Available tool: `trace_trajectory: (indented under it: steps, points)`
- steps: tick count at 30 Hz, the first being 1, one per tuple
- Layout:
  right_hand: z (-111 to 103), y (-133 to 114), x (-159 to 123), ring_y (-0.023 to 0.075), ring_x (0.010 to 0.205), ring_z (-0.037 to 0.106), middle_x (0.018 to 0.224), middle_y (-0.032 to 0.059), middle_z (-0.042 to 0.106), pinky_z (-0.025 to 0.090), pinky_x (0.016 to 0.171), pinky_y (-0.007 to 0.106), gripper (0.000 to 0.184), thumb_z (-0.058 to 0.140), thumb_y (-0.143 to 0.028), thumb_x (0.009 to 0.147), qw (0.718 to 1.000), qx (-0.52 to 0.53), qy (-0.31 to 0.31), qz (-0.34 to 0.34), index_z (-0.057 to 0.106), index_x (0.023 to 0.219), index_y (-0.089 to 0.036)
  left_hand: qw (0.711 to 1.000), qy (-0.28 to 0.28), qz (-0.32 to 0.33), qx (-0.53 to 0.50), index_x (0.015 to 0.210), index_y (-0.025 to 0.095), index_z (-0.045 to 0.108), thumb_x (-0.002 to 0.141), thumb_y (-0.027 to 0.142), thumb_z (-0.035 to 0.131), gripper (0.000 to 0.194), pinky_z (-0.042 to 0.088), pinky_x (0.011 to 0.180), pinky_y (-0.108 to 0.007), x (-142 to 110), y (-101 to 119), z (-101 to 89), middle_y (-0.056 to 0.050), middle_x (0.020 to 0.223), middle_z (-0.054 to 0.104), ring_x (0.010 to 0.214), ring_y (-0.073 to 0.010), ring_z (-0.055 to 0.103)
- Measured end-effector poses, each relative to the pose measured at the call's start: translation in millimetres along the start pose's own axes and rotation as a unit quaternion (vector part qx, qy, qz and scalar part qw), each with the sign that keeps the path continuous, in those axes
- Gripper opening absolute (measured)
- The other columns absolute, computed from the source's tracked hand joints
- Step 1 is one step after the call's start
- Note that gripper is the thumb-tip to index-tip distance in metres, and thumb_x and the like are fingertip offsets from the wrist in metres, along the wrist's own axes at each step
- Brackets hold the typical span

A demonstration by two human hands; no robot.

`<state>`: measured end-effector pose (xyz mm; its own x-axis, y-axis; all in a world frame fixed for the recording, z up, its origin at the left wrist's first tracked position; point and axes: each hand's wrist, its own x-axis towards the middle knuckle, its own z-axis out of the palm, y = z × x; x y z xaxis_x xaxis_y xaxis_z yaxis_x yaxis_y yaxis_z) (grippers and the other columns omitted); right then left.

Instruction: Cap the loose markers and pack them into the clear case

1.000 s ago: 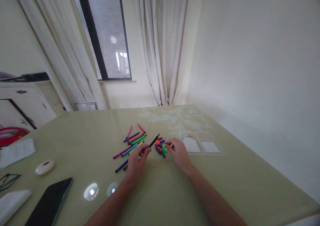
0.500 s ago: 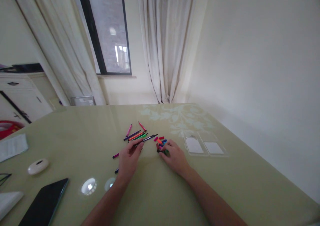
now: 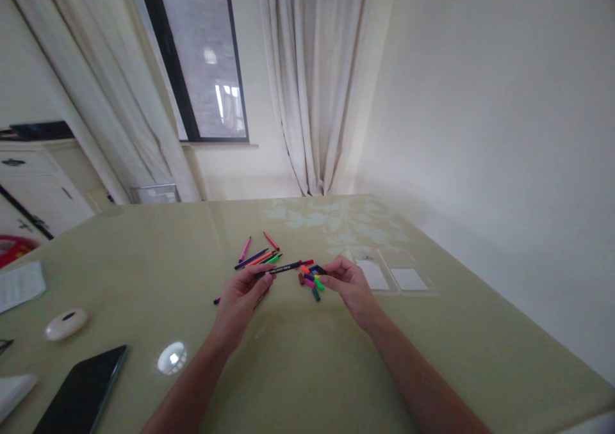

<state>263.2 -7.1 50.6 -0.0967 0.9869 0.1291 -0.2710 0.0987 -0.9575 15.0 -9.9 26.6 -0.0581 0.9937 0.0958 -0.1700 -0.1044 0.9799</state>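
Observation:
My left hand (image 3: 240, 296) pinches the rear of a black marker pen (image 3: 281, 269) and holds it level above the table, tip pointing right. My right hand (image 3: 350, 283) is closed in a pinch on a small black cap (image 3: 319, 269), held just off the pen's tip. Under and between the hands lies a small heap of coloured caps (image 3: 311, 280). Several uncapped coloured pens (image 3: 257, 257) lie in a loose pile behind my left hand.
A pale green table (image 3: 307, 363) carries a clear open pen case (image 3: 391, 275) at right. At left lie a dark phone (image 3: 79, 392), a white oval object (image 3: 66, 322) and papers (image 3: 19, 283). Curtains and a window stand behind.
My left hand has lifted the black pen and turned it level. My right hand picked a black cap out of the heap and brought it up to the pen's tip.

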Motion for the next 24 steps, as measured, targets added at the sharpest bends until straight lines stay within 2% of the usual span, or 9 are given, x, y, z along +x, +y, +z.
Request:
trace_trajectory:
  steps: [6,12,24]
  points:
    - [-3.1,4.6,2.6,0.0247,0.085,0.077,0.090,0.0063,0.081,0.058,0.082,0.038,0.035,0.093,-0.037,0.067,1.000,-0.013,0.011,-0.005,0.068,0.085,-0.021,1.000,-0.015,0.003,0.014,0.108,0.021,0.077,0.078,0.043,0.085,0.038,0.060,0.078,-0.027,0.9,-3.6,0.4,-0.007,0.103,0.079,0.089,-0.0175,0.074]
    - [-4.7,5.4,6.3,0.0256,0.088,0.076,0.094,0.0089,0.081,0.058,0.086,0.040,0.031,0.091,-0.037,0.070,0.999,-0.047,0.006,-0.013,0.077,0.092,-0.019,0.998,-0.035,0.019,0.047,0.106,0.021,0.078,0.080,0.044,0.083,0.035,0.058,0.079,-0.027,-1.3,-0.1,4.3,-0.008,0.102,0.079,0.090,-0.0183,0.073]
    - [-4.1,5.1,5.5,0.0255,0.086,0.077,0.094,0.0084,0.082,0.060,0.086,0.040,0.030,0.091,-0.037,0.070,0.998,-0.054,-0.002,-0.023,0.079,0.092,-0.020,0.996,-0.042,0.025,0.078,0.102,0.020,0.077,0.078,0.045,0.082,0.035,0.059,0.087,-0.034,-3.7,5.7,10.1,-0.008,0.102,0.079,0.093,-0.0212,0.073]
